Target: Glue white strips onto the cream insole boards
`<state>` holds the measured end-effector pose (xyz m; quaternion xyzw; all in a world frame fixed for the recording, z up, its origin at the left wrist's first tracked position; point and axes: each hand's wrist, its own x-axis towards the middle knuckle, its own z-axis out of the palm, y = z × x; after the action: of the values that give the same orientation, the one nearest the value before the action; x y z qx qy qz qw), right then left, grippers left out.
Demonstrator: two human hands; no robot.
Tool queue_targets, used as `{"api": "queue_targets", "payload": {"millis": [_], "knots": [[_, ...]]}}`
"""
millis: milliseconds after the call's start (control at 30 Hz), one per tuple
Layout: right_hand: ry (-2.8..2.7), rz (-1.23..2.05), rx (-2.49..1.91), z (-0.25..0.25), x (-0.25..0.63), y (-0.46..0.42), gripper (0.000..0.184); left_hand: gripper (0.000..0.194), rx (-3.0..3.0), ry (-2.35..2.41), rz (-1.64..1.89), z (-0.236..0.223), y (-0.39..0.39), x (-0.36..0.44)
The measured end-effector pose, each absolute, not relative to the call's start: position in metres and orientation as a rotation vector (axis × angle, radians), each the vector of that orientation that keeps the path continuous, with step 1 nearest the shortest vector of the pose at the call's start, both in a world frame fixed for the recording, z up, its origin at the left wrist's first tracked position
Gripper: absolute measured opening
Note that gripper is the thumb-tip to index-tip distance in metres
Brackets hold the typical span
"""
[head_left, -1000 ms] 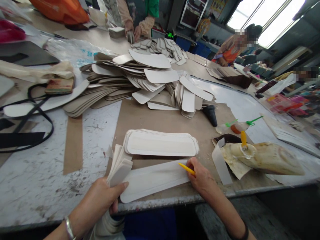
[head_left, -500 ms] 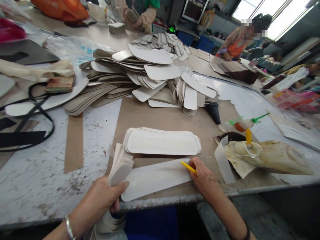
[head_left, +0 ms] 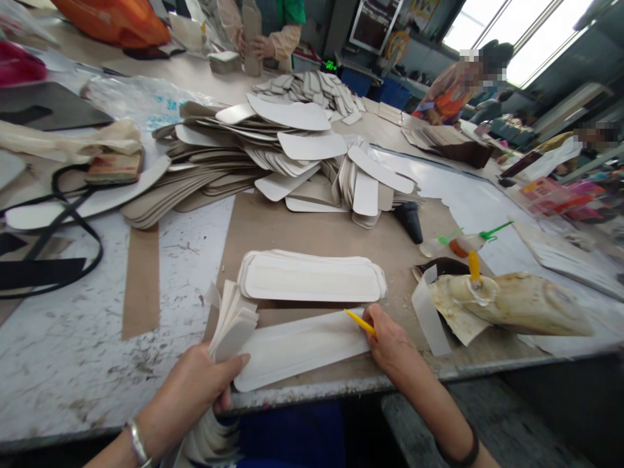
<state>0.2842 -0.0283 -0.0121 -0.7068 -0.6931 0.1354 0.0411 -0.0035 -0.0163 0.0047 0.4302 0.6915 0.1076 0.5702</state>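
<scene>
My left hand (head_left: 195, 390) is closed around a fanned stack of white strips (head_left: 233, 325) held upright at the table's near edge. A single long white strip (head_left: 299, 348) lies flat in front of me. My right hand (head_left: 390, 341) rests on its right end, pinching a yellow stick (head_left: 359, 322) whose tip touches the strip. Just beyond lies a neat pile of finished white strips (head_left: 312, 278) on a brown board (head_left: 312, 231).
A big heap of insole-shaped cut pieces (head_left: 253, 153) fills the middle of the table. A glue-crusted pot with a yellow brush (head_left: 507, 302) sits at my right. Black straps (head_left: 49, 260) lie at left. Another person's hands (head_left: 258, 45) handle pieces at the far side.
My hands have barely moved; the yellow stick stays at the strip's right end. The person across the table has lifted a stack of pieces upright.
</scene>
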Motion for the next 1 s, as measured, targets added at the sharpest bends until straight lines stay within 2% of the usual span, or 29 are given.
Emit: {"api": "queue_targets", "payload": {"millis": [200, 433, 500, 600, 733, 800, 1000], "knots": [[-2.147, 0.368, -2.184, -0.01, 0.284, -0.028, 0.019, 0.029, 0.972, 1.607, 0.308, -0.005, -0.019, -0.007], [-2.052, 0.174, -2.25, 0.003, 0.296, -0.036, 0.011, 0.03, 0.959, 1.572, 0.363, -0.002, -0.019, -0.006], [-1.962, 0.21, -2.245, 0.006, 0.299, -0.036, 0.013, 0.03, 0.953, 1.552, 0.375, -0.001, -0.019, -0.007], [-1.82, 0.423, -2.256, 0.008, 0.298, -0.035, 0.02, 0.035, 0.938, 1.518, 0.385, 0.003, -0.019, -0.011], [-1.455, 1.065, -2.247, 0.011, 0.293, -0.037, 0.034, 0.041, 0.92, 1.406, 0.436, 0.007, -0.02, -0.023], [-1.243, 1.275, -2.161, 0.015, 0.29, -0.04, 0.04, 0.04, 0.863, 1.334, 0.456, 0.007, -0.02, -0.029], [-1.052, 1.37, -1.965, 0.031, 0.279, -0.047, 0.048, 0.034, 0.736, 1.251, 0.46, 0.007, -0.021, -0.039]]}}
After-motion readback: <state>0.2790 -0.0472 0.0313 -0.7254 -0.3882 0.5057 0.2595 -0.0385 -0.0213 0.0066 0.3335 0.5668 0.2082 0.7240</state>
